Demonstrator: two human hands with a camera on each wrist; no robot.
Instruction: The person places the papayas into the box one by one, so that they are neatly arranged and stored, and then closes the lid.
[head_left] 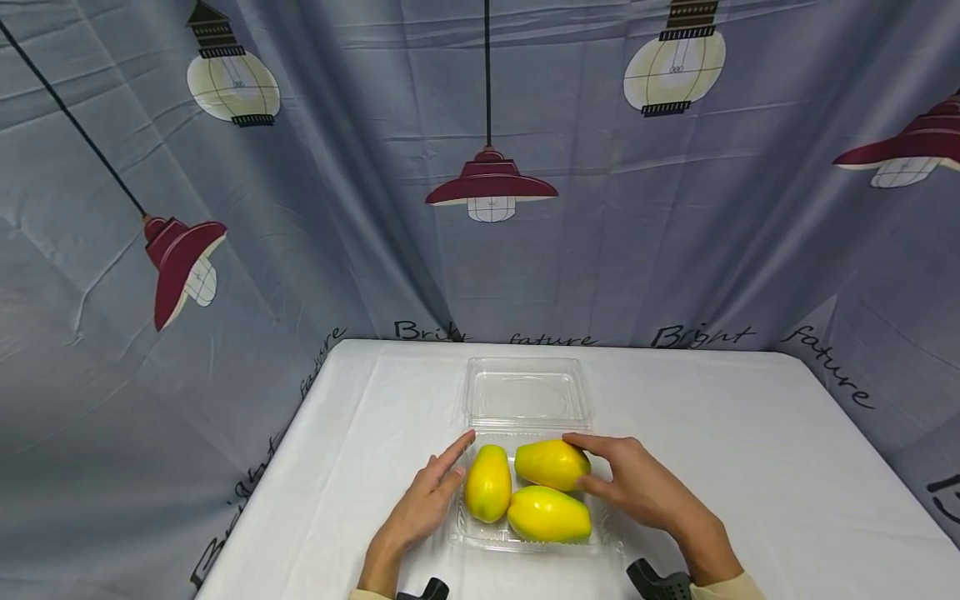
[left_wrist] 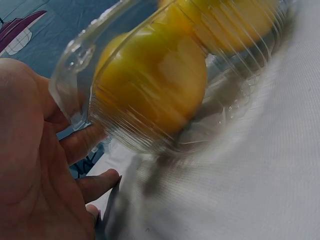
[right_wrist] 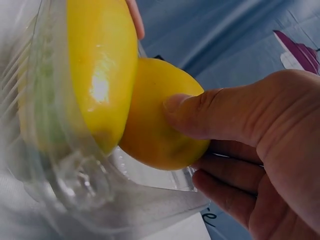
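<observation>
A clear plastic clamshell box [head_left: 525,547] lies with its lid [head_left: 528,393] folded back away from me. Three smooth yellow mango-like fruits are in its base: one upright at the left [head_left: 488,483], one at the front right [head_left: 550,514] and one at the back right [head_left: 552,464]. My right hand [head_left: 645,487] grips the back-right fruit by its right end, with the thumb [right_wrist: 200,112] on its near side and fingers behind. Beside the box's left wall is my left hand [head_left: 423,502], its fingers [left_wrist: 100,186] extended; one hidden part is behind the plastic.
The box stands on a white-covered table [head_left: 712,433]. A grey-blue curtain [head_left: 360,208] printed with lamps surrounds the table's far and side edges. Dark wrist devices [head_left: 660,581] sit at both wrists.
</observation>
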